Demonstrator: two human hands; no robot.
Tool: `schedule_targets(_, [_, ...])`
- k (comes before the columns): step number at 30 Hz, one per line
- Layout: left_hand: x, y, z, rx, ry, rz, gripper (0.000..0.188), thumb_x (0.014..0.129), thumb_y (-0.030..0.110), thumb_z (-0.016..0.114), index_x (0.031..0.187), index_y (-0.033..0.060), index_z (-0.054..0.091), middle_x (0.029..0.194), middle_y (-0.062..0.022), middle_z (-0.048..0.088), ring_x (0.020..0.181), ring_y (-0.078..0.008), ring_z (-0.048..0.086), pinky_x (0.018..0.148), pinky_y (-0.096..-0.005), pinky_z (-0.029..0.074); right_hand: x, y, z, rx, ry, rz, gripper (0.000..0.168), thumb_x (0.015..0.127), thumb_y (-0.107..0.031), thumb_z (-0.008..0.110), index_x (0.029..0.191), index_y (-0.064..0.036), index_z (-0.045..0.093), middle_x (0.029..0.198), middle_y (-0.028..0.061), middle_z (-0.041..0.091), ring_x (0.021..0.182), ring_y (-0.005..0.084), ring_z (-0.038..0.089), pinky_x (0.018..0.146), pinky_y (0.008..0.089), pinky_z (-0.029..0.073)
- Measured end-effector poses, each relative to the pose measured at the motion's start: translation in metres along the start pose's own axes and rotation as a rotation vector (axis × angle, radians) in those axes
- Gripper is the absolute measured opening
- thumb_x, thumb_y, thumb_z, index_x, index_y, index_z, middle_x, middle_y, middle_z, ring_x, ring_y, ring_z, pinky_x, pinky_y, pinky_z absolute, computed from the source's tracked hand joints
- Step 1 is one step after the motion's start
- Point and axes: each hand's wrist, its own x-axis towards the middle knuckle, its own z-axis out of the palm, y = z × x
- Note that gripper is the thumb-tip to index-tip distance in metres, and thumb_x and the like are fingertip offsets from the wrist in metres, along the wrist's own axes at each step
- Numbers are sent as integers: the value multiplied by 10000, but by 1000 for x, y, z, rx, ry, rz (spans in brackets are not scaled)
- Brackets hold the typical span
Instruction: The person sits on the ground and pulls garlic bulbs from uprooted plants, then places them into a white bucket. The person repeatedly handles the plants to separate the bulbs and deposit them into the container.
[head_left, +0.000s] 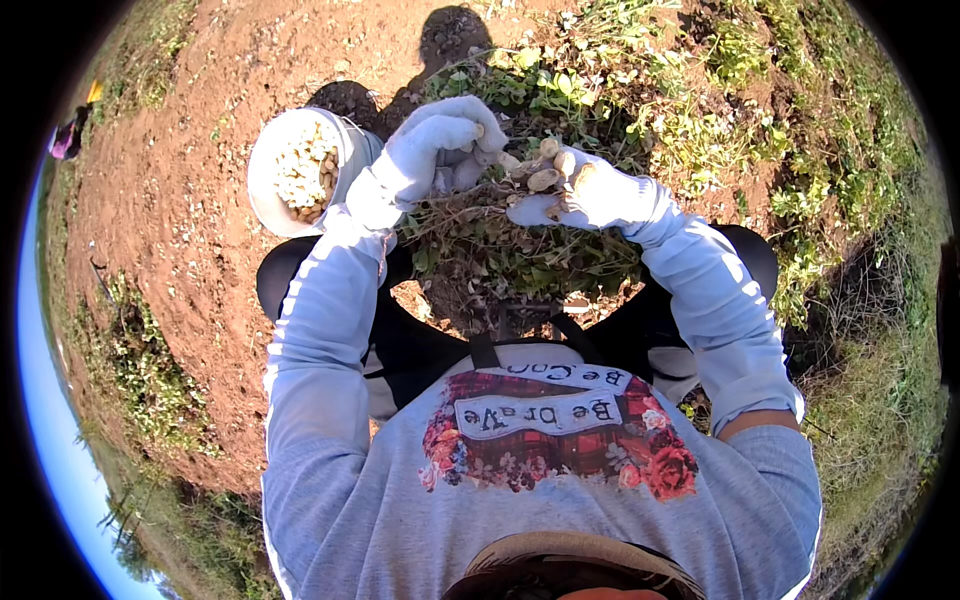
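Observation:
My left hand (442, 142), in a white glove, has its fingers curled, with a small tan peanut pod (479, 131) showing between them. Its fingertips reach the near side of a peanut cluster (543, 179) that hangs from thin roots. My right hand (600, 196), gloved in white with a soiled patch, grips this cluster and its stems from the right. Below both hands, a heap of uprooted peanut plants (517, 247) lies between my knees, leaves and stems tangled. The stems' lower ends are partly hidden by the right glove.
A white bucket (264, 180) partly filled with peanuts (306, 169) stands left of my left hand. More peanut plants (697, 135) spread over the reddish soil (172, 247) to the right. Another person (67, 139) is far off at the left edge.

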Motion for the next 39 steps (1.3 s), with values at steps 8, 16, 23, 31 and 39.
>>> schedule_targets(8, [4, 3, 7, 353, -184, 9, 369, 922, 374, 601, 1022, 31, 692, 866, -15, 622, 743, -95, 539, 641, -258, 425, 0, -13, 22, -497, 137, 20, 337, 915, -128, 728, 1195, -15, 580, 1160, 122, 663, 1093, 248, 641, 925, 361, 525])
schedule_targets(16, [8, 3, 20, 560, -164, -96, 204, 943, 252, 682, 996, 56, 661, 863, 28, 592, 828, -67, 555, 758, -262, 481, 10, -30, 32, -1130, 23, 130, 412, 900, -145, 715, 1244, 5, 544, 1204, 110, 596, 1114, 226, 594, 960, 345, 485])
schedule_targets(23, [1, -48, 24, -234, 148, -148, 291, 931, 276, 701, 1137, 77, 653, 1064, 6, 640, 964, -112, 620, 837, -298, 547, 10, -9, 20, -464, 15, -88, 370, 932, -85, 670, 1258, -37, 502, 1208, 67, 574, 1116, 187, 581, 932, 317, 504])
schedule_targets(31, [12, -42, 22, -152, 89, -84, 180, 900, 251, 642, 927, 73, 628, 855, 6, 598, 762, -103, 592, 639, -267, 513, 5, -8, 28, -414, 51, -9, 339, 961, -117, 661, 1245, -36, 496, 1189, 66, 586, 1106, 155, 585, 917, 294, 524])
schedule_targets(39, [14, -10, 18, 10, 100, -211, 235, 948, 192, 522, 1030, 17, 655, 844, -12, 650, 603, -73, 527, 554, -190, 416, 11, -24, 45, -1199, -73, -114, 236, 947, -122, 668, 1141, -23, 578, 1117, 66, 605, 1022, 139, 616, 823, 289, 534])
